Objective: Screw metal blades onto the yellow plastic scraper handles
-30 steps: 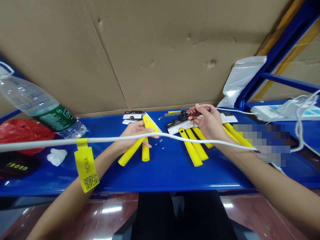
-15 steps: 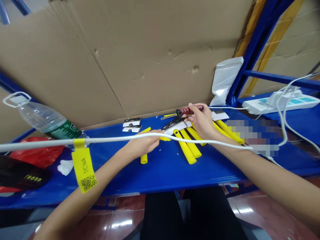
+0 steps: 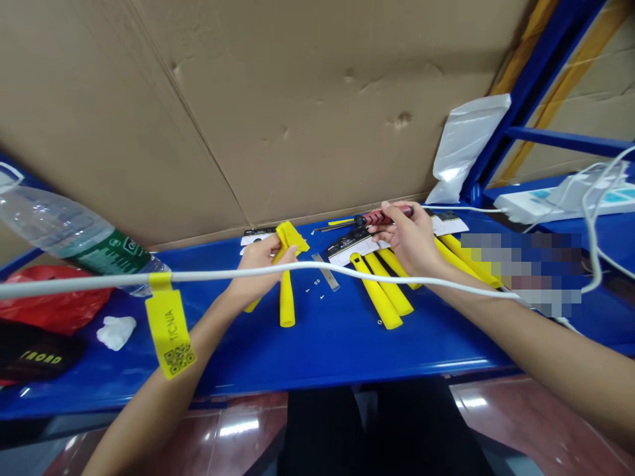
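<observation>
My left hand (image 3: pixel 258 270) is closed on a yellow plastic scraper handle (image 3: pixel 292 237), its wide head rising above the fingers and its lower end showing under the palm. Another yellow handle (image 3: pixel 287 304) lies just below. In my right hand (image 3: pixel 409 235) is a screwdriver (image 3: pixel 380 217) with a red and black grip, its shaft pointing left. Beneath the shaft lies a black and white printed card (image 3: pixel 350 248). A flat metal blade (image 3: pixel 326 272) rests between the hands, with small screws (image 3: pixel 322 297) and nuts (image 3: pixel 317 282) around it.
Several yellow handles (image 3: pixel 380 297) lie by my right wrist on the blue table (image 3: pixel 317 357). A plastic bottle (image 3: pixel 74 228), red bag (image 3: pixel 59 297) and crumpled tissue (image 3: pixel 116 332) stand left. A white cable (image 3: pixel 198 276) crosses in front. A power strip (image 3: pixel 540 205) is at right.
My left hand has moved left, raising the yellow handle's head into sight. The metal blade and loose screws are now uncovered. The right hand keeps the screwdriver; the view has shifted slightly.
</observation>
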Demonstrator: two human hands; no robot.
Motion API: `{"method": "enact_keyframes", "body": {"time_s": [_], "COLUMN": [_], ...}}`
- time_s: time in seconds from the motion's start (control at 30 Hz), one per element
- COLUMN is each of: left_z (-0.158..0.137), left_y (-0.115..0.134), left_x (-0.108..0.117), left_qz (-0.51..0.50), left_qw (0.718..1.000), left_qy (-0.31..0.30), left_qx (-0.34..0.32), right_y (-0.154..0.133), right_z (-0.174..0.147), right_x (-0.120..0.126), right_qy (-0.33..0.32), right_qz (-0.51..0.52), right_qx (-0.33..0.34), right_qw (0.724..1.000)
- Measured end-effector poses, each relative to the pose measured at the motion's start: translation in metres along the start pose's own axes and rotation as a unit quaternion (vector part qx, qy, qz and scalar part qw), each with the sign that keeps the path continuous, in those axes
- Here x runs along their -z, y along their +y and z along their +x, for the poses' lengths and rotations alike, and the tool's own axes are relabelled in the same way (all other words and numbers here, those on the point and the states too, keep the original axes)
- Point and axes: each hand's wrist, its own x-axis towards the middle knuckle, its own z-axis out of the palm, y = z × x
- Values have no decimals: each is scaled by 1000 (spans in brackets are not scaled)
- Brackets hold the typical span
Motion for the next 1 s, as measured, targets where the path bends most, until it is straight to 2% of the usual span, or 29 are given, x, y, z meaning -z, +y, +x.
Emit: {"method": "enact_keyframes", "body": {"time_s": [0.13, 0.23, 0.43, 0.6, 0.73, 0.9, 1.0], "left_z": [6, 10, 9, 6, 5, 5, 6], "left_y": [6, 4, 1, -5, -7, -6, -9], "left_x": [5, 3, -6, -11, -13, -16, -18], "left_qz": [-211, -282, -330, -363, -410, -445, -461], "left_qw": [971, 945, 922, 908, 883, 842, 828], "left_qy": [-7, -14, -25, -38, -34, -75, -64], "left_qx": [114, 168, 202, 205, 227, 295, 313], "right_y": [1, 2, 5, 7, 2, -4, -6], "right_z": [1, 1, 2, -1, -7, -14, -17], "right_x": [0, 0, -1, -1, -5, -9, -10], "right_qy": [13, 14, 11, -9, -15, -23, -39], "right_qz": [1, -4, -18, -54, -57, -52, -54], "right_qx": [1, 2, 22, 68, 81, 89, 99], "right_qw": [1000, 1000, 1000, 996, 995, 994, 993]}}
